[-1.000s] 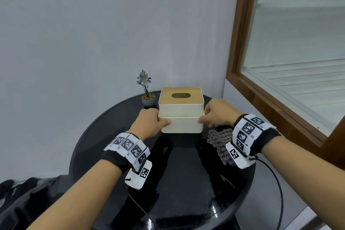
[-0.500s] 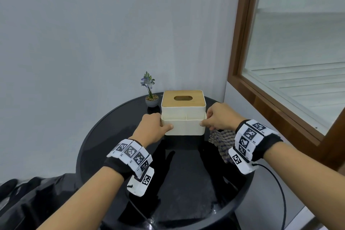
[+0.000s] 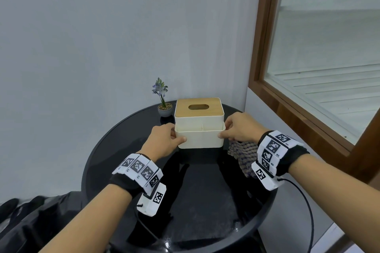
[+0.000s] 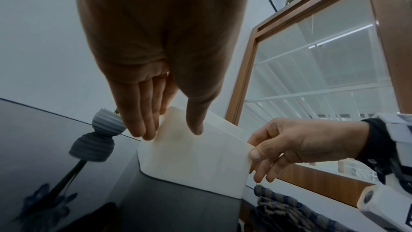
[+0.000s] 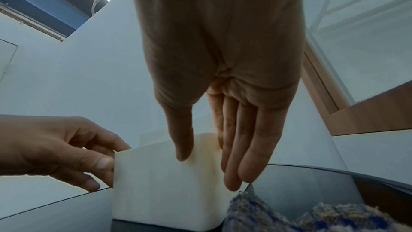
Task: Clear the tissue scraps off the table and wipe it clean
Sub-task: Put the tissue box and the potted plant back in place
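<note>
A cream tissue box point(image 3: 199, 136) with a wooden lid stands toward the back of the round black table point(image 3: 201, 195). My left hand point(image 3: 165, 139) holds its left front corner, thumb on the front face and fingers along the side. On the opposite corner my right hand point(image 3: 239, 129) holds it the same way. The wrist views show both holds on the box point(image 4: 196, 161) point(image 5: 165, 188). A checked cloth point(image 3: 243, 155) lies bunched on the table just below my right hand, also in the wrist views point(image 4: 287, 209) point(image 5: 289, 216). No tissue scraps show.
A small potted plant point(image 3: 164, 107) stands left of the box at the table's back edge. The white wall is close behind, and a wood-framed window point(image 3: 287, 107) runs along the right. A black bag point(image 3: 30, 222) sits low at the left.
Both hands stay on the box's front corners. The head view has shifted slightly; the box itself shows hardly any movement on the table.
</note>
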The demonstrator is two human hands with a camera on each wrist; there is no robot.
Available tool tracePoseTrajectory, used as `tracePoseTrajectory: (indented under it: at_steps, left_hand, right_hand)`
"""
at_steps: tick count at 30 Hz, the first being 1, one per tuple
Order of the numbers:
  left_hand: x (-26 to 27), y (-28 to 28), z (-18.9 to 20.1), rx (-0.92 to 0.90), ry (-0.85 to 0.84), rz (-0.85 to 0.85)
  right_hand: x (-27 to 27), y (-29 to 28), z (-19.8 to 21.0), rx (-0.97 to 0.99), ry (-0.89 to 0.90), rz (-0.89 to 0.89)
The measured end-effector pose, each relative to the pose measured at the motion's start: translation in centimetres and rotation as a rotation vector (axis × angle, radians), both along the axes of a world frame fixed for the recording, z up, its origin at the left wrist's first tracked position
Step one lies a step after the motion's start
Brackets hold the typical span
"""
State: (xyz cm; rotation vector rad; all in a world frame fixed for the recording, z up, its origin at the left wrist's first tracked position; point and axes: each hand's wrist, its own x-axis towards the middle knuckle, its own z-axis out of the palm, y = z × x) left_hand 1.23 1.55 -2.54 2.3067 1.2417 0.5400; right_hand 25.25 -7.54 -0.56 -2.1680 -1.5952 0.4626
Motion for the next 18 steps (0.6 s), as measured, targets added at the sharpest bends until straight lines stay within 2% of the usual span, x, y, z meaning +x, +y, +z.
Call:
tracePoseTrajectory:
  at_steps: [18]
  left_hand:
    - [0.32,-0.23,-0.08,0.021,0.029,0.048]
  right_hand:
    - [0.23,0.8,0.42,-0.042,0.049,0.021]
